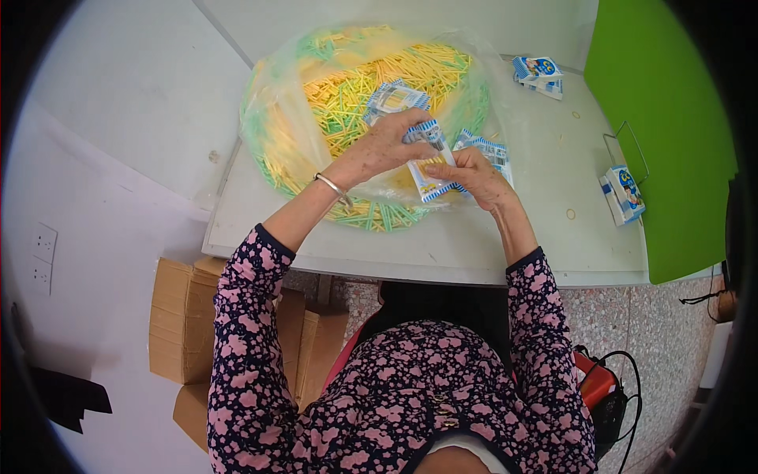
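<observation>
A small clear packet with blue-and-white striped ends point(430, 189) is held up between my two hands, and yellow sticks show through its window. My left hand point(387, 146) grips its upper end with bent fingers. The thumb of my right hand point(480, 178) presses on its lower right part, with the other fingers curled behind. Just beyond, a large clear plastic bag point(288, 110) lies wide open, full of thin yellow and green sticks point(347, 95). One similar packet point(399, 96) rests on those sticks. More packets point(493, 150) lie behind my right hand, partly hidden by it.
Several blue-and-white packets point(538, 71) lie at the table's far right. A bundle of packets point(624, 195) stands by a wire holder point(632, 146) against the green panel point(663, 118). Rubber bands point(570, 214) lie on the white table point(545, 237). Cardboard boxes point(181, 320) are below left.
</observation>
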Action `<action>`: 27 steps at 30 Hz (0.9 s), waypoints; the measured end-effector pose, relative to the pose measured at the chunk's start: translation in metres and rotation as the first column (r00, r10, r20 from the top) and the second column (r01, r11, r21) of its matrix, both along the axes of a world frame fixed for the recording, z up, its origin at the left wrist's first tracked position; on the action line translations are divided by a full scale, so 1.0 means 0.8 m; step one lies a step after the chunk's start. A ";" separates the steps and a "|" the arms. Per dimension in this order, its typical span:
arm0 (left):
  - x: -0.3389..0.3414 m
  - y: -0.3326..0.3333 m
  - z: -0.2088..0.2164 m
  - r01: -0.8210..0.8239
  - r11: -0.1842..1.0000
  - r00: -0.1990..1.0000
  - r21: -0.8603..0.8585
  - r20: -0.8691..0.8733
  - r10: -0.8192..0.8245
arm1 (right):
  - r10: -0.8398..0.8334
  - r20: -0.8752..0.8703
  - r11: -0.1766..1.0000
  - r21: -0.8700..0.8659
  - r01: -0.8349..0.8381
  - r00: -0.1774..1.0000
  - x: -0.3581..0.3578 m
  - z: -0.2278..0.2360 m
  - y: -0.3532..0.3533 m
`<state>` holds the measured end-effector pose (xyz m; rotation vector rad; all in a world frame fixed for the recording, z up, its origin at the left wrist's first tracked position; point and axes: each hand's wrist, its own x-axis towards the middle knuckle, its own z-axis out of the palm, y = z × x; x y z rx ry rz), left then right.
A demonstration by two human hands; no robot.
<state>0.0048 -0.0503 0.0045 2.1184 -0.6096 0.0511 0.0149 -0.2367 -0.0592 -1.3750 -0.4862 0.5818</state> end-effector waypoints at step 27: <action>0.083 -0.011 -0.037 -0.437 0.855 0.810 0.278 0.535 0.240 | -0.348 0.854 0.166 -0.349 0.922 0.386 0.032 -0.101 -0.066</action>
